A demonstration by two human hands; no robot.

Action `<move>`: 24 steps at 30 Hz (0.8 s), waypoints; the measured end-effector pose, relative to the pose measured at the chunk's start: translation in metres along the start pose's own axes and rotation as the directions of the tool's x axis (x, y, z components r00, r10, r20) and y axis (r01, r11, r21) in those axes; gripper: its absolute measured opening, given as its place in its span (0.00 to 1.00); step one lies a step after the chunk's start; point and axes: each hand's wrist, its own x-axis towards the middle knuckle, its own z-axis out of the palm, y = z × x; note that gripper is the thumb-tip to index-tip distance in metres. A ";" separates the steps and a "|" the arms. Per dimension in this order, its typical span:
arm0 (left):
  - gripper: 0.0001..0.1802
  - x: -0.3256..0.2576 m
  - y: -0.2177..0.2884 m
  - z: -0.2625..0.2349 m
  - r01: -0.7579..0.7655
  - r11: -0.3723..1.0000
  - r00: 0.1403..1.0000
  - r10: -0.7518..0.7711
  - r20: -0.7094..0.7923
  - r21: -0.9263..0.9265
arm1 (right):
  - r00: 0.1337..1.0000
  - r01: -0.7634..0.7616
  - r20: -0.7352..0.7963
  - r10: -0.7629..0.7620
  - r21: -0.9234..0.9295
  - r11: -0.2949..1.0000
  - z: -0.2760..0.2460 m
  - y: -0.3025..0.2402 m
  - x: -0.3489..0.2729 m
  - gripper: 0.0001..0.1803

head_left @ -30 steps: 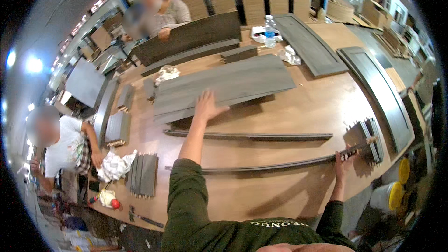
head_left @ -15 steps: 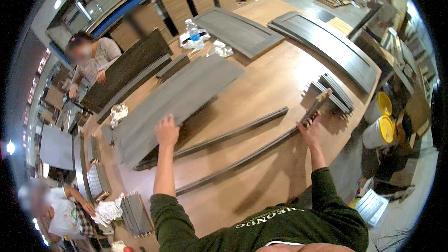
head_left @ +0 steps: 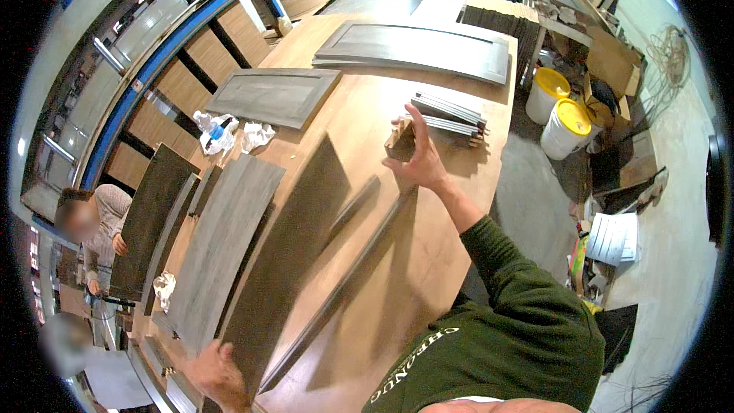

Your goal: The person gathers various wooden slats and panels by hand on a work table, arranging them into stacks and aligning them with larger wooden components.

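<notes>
A long grey wooden panel (head_left: pixel 229 245) lies slantwise on the left of the table. My left hand (head_left: pixel 218 373) is at its near right corner, fingers curled over the edge. A long dark patch stretches along its right side; I cannot tell whether it is shadow or another board. Over the table's right half, my right hand (head_left: pixel 420 157) grips a short piece of wood (head_left: pixel 399 140) with a bare brown end between thumb and fingers. Below that hand a long thin grey strip (head_left: pixel 336 291) runs toward me. Just beyond lies a bundle of grey strips (head_left: pixel 451 116).
Framed grey panels (head_left: pixel 413 52) (head_left: pixel 271 98) lie at the back. A water bottle (head_left: pixel 208 125) stands among crumpled white wipes (head_left: pixel 258 136). At the left, a co-worker (head_left: pixel 107 218) holds a dark board (head_left: pixel 149 222). White buckets with yellow lids (head_left: pixel 566 130) stand right of the table.
My view has swung to the right. My left hand has slid along the panel's edge toward its near end. The right hand has kept the short piece, now turned end-on to me.
</notes>
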 end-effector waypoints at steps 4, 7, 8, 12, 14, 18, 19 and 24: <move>0.12 -0.009 0.029 -0.003 0.005 0.991 0.996 0.007 0.088 -0.135 | 0.970 0.114 0.229 -0.081 -0.137 0.984 -0.020 -0.020 0.017 0.45; 0.13 0.003 0.047 0.004 -0.053 0.982 0.998 0.059 0.027 -0.181 | 0.959 0.156 0.259 -0.116 -0.139 0.978 -0.027 -0.025 0.019 0.42; 0.12 0.008 0.050 0.009 -0.093 0.969 0.996 0.093 -0.009 -0.230 | 0.958 0.165 0.255 -0.129 -0.124 0.978 -0.029 -0.023 0.019 0.41; 0.12 0.015 0.058 0.011 -0.094 0.974 0.994 0.103 0.032 -0.208 | 0.959 0.144 0.258 -0.114 -0.100 0.985 -0.031 -0.017 0.019 0.38; 0.12 0.012 0.059 0.013 -0.095 0.977 0.994 0.104 0.036 -0.190 | 0.958 0.173 0.244 -0.148 -0.083 0.982 -0.029 -0.016 0.021 0.38; 0.11 0.009 0.061 0.025 -0.088 0.972 0.995 0.098 0.034 -0.219 | 0.975 0.107 0.206 -0.087 -0.087 0.990 -0.031 -0.022 0.019 0.27; 0.10 0.010 0.060 0.029 -0.096 0.969 0.994 0.105 0.027 -0.229 | 0.982 0.109 0.166 -0.095 -0.078 0.991 -0.028 -0.022 0.020 0.24; 0.10 -0.001 0.057 0.049 -0.097 0.955 0.995 0.095 -0.020 -0.281 | 0.990 -0.126 -0.064 0.125 -0.007 0.992 0.004 -0.021 0.018 0.23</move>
